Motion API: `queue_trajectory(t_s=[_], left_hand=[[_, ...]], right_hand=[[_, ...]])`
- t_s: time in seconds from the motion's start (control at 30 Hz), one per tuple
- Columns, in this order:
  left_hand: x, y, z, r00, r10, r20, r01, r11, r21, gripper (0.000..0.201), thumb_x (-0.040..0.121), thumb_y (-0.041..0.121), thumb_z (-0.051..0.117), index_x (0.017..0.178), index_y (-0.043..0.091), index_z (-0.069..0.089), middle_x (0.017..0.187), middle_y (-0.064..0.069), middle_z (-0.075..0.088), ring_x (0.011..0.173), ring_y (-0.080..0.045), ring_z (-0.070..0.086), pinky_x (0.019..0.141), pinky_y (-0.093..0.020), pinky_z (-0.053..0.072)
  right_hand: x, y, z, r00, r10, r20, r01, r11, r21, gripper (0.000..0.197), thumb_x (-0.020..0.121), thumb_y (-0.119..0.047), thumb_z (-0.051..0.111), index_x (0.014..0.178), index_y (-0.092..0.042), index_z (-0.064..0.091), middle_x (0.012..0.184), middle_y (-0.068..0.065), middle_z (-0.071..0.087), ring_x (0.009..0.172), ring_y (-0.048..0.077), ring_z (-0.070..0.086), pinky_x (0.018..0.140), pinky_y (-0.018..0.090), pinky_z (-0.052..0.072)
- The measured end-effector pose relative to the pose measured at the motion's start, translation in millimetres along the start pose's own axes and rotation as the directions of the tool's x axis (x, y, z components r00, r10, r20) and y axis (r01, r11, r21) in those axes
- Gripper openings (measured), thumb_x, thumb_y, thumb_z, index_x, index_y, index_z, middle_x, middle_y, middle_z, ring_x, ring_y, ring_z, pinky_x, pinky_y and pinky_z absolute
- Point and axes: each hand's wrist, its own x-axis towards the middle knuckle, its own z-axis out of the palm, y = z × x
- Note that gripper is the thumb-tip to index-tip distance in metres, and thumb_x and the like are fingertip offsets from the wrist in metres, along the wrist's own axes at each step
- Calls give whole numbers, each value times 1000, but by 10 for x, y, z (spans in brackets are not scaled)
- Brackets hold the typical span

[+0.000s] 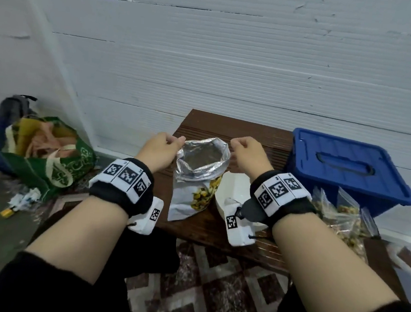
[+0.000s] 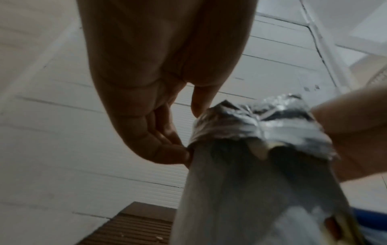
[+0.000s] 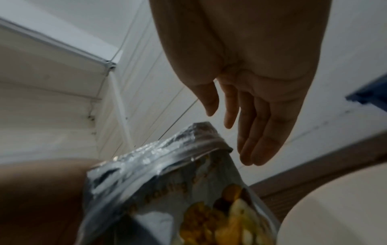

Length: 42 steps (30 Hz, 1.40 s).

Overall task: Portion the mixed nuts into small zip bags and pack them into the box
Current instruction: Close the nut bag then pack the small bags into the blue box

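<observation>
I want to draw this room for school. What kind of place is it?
Probably a plain room at home, used as a makeshift packing spot. A low wooden table stands against a white panelled wall, a stuffed green shopping bag sits on the floor, and a patterned rug lies underneath.

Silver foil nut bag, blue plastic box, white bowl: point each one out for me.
Silver foil nut bag (image 1: 191, 194): head view, printed front panel.
Blue plastic box (image 1: 346, 164): head view, closed lid beside the handle recess.
White bowl (image 1: 231, 190): head view, bare inner wall.
</observation>
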Motion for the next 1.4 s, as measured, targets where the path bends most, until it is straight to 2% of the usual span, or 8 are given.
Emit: queue_trajectory(t_s=[0.1, 0.23, 0.43, 0.67, 0.87, 1.1, 1.27, 1.4], left_hand=[[59, -31, 26, 1000, -23, -8, 22, 993, -116, 36, 98, 38, 50, 70, 16, 50, 64, 2, 49, 51, -13, 47, 55, -25, 34], [116, -92, 17, 989, -114, 91, 141, 905, -400, 29, 91, 37, 63, 79, 11, 62, 69, -3, 55, 54, -13, 47, 52, -24, 41], [131, -75, -47, 934, -192, 302, 344, 719, -604, 60, 70, 29, 77, 122, 5, 61, 81, -1, 64, 45, -2, 48, 39, -15, 34], [115, 11, -68, 949, -128, 287, 283, 747, -602, 50, 83, -1, 68, 129, 6, 52, 92, 0, 67, 51, -2, 62, 45, -16, 46], [176, -18, -170, 954, -38, 299, 199, 824, -530, 54, 78, -10, 69, 126, 9, 54, 105, -1, 70, 99, -18, 66, 74, -26, 55], [244, -23, -190, 929, 59, 365, 136, 863, -487, 42, 82, -18, 59, 104, 17, 58, 89, 3, 72, 85, -13, 68, 68, -26, 58], [279, -17, -242, 917, 94, 387, 109, 875, -471, 41, 82, -20, 55, 103, 15, 58, 75, 7, 73, 78, -12, 68, 65, -23, 57], [270, -3, -290, 950, 114, 291, 47, 868, -495, 41, 80, -14, 64, 109, 15, 59, 94, -2, 74, 83, -14, 70, 69, -24, 57]], right_hand=[[54, -26, 17, 990, 76, 119, -97, 977, 189, 25, 102, -27, 41, 85, -19, 57, 84, 6, 65, 78, 21, 62, 75, 43, 57], [80, -21, -11, 960, 181, 214, -247, 905, 346, 15, 100, -27, 48, 100, -14, 57, 41, -10, 50, 39, 6, 48, 56, 25, 44], [98, -27, 1, 927, 234, 292, -360, 772, 524, 15, 93, -24, 61, 98, -10, 61, 80, 7, 63, 67, 17, 55, 70, 31, 51], [162, -38, -8, 905, 229, 357, -405, 718, 566, 49, 86, -9, 67, 131, -2, 50, 97, 13, 63, 74, 18, 57, 54, 26, 55], [188, -60, -67, 900, 162, 405, -361, 796, 486, 46, 83, 2, 66, 126, -7, 52, 88, 7, 70, 73, 14, 66, 61, 26, 58], [182, -116, -62, 876, 127, 465, -290, 909, 299, 38, 80, 5, 69, 113, -10, 57, 101, 13, 67, 76, 20, 67, 62, 29, 57], [202, -140, -12, 954, 37, 298, -89, 983, 163, 31, 76, 8, 72, 96, -12, 58, 78, 8, 60, 53, 16, 53, 42, 22, 44], [237, -151, -7, 983, -79, 167, 58, 990, 129, 30, 75, 4, 75, 89, -17, 57, 62, 1, 47, 50, 12, 45, 42, 18, 38]])
